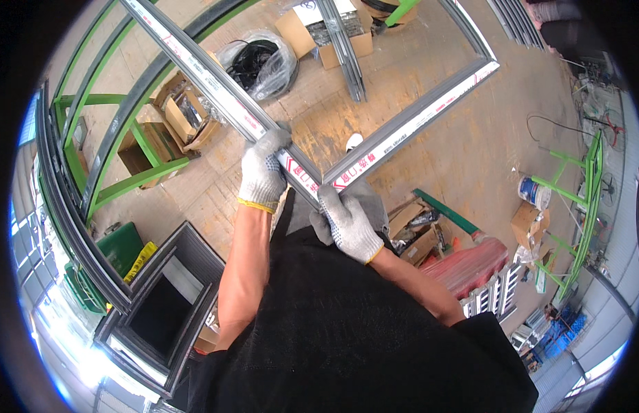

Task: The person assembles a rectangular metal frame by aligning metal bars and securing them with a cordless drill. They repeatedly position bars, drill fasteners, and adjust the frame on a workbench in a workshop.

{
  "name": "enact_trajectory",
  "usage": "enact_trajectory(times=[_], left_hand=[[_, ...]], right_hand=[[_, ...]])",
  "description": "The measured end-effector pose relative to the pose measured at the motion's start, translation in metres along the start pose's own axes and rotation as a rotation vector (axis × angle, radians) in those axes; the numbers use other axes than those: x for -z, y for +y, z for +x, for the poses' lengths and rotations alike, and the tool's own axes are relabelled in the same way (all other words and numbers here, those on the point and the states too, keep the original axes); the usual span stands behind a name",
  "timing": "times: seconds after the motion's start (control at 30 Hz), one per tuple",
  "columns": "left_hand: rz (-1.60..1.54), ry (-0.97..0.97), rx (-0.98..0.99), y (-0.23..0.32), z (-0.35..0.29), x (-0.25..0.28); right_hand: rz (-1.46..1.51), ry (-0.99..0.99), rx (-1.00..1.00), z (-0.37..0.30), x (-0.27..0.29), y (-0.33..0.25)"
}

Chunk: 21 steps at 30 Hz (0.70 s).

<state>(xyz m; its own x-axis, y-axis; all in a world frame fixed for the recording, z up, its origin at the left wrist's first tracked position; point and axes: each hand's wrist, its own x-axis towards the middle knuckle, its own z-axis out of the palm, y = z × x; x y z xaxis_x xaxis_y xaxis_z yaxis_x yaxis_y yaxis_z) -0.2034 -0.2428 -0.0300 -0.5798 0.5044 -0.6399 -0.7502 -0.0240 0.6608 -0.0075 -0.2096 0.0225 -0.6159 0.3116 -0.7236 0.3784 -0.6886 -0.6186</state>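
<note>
Green metal rails (pixel 142 182) curve along the left edge, with a green case (pixel 120 242) below them and a dark-framed panel (pixel 161 296) at the lower left. Next comes an open cardboard box (pixel 176 115) on the floor.

At centre, the person's left hand (pixel 262 168), in a white knitted glove, wraps round the left bar (pixel 219 89) of a large grey-and-white frame (pixel 405 129), just up from its nearest corner (pixel 321 180). The corner sits in front of the person's waist, and the frame stretches away from the body, its far end beyond the view. The gloved right hand (pixel 350 224) grasps the corner's tip, fingers bent against it. Those fingers hide part of the joint, so whether the two bars meet flush cannot be told.

Handling this corner well probably calls for a steady left grip, even pressure from the right, and both bars kept in one plane, since the long frame could twist the joint. Fingertips are best kept off the seam, where they might be pinched.

Farther right lie a red wrapped bundle (pixel 467 265), a white bucket (pixel 533 193) and a green stand (pixel 589 199).
</note>
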Motion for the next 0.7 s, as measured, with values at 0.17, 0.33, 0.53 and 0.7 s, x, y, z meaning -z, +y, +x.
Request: enact_trajectory(times=[0.17, 0.33, 0.53, 0.7], left_hand=[[0.029, 0.018, 0.049, 0.003, 0.001, 0.023], [0.117, -0.004, -0.03, 0.013, 0.011, 0.045], [0.388, 0.31, -0.241, 0.052, -0.001, 0.049], [0.554, 0.541, -0.625, 0.107, -0.012, -0.002]], right_hand=[[-0.33, -0.137, -0.104, 0.009, 0.004, 0.0], [-0.361, -0.238, -0.005, 0.026, 0.02, -0.005], [-0.233, 0.156, 0.264, 0.025, 0.111, -0.051], [-0.225, 0.708, 0.386, 0.034, 0.206, -0.107]])
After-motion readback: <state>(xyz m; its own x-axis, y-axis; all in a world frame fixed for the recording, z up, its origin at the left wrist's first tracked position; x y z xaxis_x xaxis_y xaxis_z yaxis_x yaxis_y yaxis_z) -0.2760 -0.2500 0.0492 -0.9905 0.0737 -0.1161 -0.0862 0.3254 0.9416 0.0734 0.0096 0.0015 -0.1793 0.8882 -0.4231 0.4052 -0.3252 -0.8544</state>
